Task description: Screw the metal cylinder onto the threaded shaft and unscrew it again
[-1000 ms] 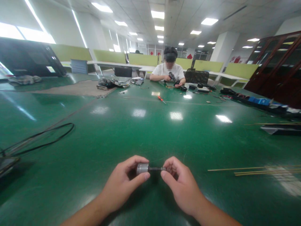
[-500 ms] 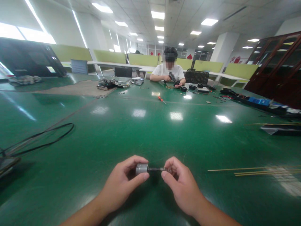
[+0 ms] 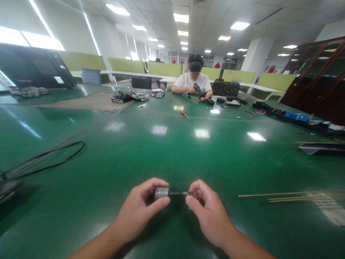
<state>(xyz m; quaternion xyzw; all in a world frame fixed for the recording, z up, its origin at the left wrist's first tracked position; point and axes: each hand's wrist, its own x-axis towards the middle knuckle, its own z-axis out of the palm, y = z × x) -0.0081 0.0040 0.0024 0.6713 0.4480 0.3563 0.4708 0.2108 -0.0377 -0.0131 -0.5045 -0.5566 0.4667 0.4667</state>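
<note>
In the head view, my left hand [image 3: 140,208] is closed around a small grey metal cylinder [image 3: 161,192], thumb in front and fingers behind. A thin dark shaft [image 3: 178,193] runs from the cylinder's right end toward my right hand [image 3: 206,210]. The right thumb and fingers pinch the shaft's far end, where a small metallic part shows partly and is too hidden to name. Both hands hold the piece level, just above the green tabletop [image 3: 167,154].
Thin yellowish rods [image 3: 293,199] lie to the right. A black cable [image 3: 64,158] loops on the left. Farther off are an orange screwdriver [image 3: 184,114], piled electronic parts [image 3: 129,95] and black boxes [image 3: 221,100]. Across the table a person [image 3: 191,82] holds a power drill [image 3: 197,87].
My left hand and the cylinder have shifted very slightly left. The right fingers have moved a touch to the right on the shaft's end. Both grips stay closed.
</note>
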